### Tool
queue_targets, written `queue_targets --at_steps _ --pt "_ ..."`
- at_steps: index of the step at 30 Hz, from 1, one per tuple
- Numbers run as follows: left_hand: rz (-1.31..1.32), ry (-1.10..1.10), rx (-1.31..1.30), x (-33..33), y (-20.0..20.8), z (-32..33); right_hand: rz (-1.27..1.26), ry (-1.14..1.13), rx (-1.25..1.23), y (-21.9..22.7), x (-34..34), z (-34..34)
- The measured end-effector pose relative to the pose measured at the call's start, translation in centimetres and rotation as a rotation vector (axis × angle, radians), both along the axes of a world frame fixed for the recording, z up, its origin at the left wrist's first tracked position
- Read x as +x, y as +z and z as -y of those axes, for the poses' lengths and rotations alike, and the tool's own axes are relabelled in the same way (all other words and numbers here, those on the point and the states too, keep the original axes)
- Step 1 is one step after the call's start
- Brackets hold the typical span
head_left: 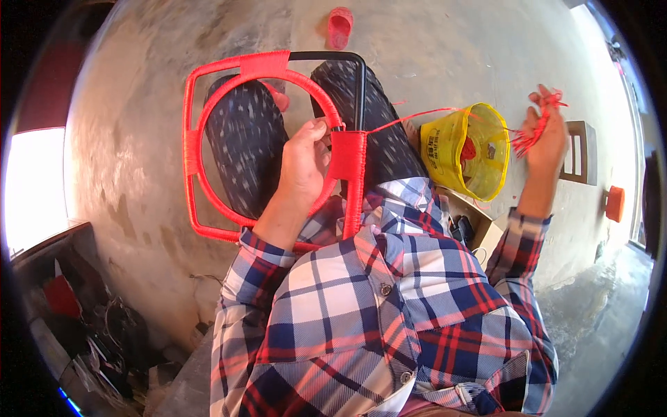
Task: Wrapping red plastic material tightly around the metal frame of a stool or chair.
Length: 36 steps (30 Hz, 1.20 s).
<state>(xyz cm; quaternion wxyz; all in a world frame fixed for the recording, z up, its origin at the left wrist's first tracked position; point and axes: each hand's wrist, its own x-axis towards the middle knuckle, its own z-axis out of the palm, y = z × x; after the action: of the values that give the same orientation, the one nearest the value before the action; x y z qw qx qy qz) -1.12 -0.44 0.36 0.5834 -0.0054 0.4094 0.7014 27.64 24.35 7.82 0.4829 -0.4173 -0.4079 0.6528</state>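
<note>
A rounded square frame (pixel 191 132) with a ring inside it rests over my lap. Red cord is wound tightly round most of it, while its upper right corner shows bare black tube. My left hand (pixel 303 161) grips the right side of the ring, thumb up, beside a broad wrapped band (pixel 349 156) that joins ring and frame. From the top of that band a red cord (pixel 410 117) stretches to the right. Raised out to the right, my right hand (pixel 545 135) is closed round a loose bundle of red cord (pixel 531 135), its strands hanging out.
A yellow bucket-shaped bag (pixel 445 149) stands right of my knees, with a red ball of cord (pixel 468 148) inside. Behind it sits an open cardboard box (pixel 490 240). A pink clog (pixel 339 29) lies on the concrete floor ahead. A dark stool (pixel 580 153) stands at the right; clutter fills the lower left.
</note>
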Motion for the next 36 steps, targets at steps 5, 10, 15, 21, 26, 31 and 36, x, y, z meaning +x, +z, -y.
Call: queue_targets --at_steps 5,10,15,21,26,31,36 --pt "-0.092 0.007 -0.113 0.3 0.1 -0.2 0.567 1.236 0.636 -1.1 -7.3 10.6" --pt "0.157 -0.076 0.008 1.0 1.3 0.1 0.936 1.081 0.698 -3.7 -12.4 12.2" --pt "0.158 -0.078 -0.055 1.6 0.9 0.0 0.647 0.936 0.689 -4.1 -14.1 11.3" --pt "-0.268 0.241 0.021 1.3 0.6 0.7 0.305 0.597 0.340 -4.4 -14.2 10.5" --pt "-0.801 0.132 0.095 3.4 2.9 0.4 0.534 0.724 1.164 -3.5 -15.9 12.0" --pt "-0.494 0.228 0.140 2.1 1.5 0.3 0.596 0.881 0.693 -1.4 -12.9 8.1" --pt "-0.296 0.235 -0.061 0.9 0.6 0.7 0.840 1.175 0.624 0.5 -8.0 3.9"
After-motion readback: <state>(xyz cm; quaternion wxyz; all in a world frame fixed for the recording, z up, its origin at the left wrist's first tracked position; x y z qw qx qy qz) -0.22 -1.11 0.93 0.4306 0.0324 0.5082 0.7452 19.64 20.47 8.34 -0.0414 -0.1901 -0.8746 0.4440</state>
